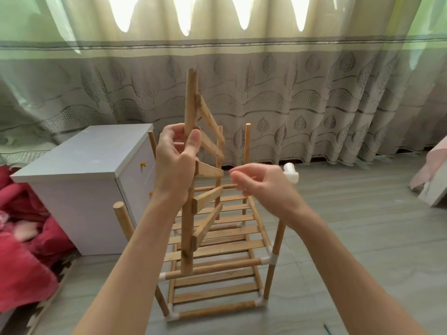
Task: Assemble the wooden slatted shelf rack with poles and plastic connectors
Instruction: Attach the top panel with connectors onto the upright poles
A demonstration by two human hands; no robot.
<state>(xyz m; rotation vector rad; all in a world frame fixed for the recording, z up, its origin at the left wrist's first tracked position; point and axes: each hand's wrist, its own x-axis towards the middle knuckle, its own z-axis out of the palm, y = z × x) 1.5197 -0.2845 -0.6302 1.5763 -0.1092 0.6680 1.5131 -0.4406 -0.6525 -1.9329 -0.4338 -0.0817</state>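
Left hand (pixel 175 160) raised, grip wrapped round slatted panel (pixel 191 170) — right hand (pixel 262 183) blurred, grip unclear.

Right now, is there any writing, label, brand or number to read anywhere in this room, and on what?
None: no word, number or brand shows anywhere.
Slat panel in the left hand: bare wood.
Rack on the floor: bare wood, plain white connectors.
Cabinet: plain white.
Curtain: leaf pattern only, no letters.
The right hand is blurred, as is the white piece behind it.
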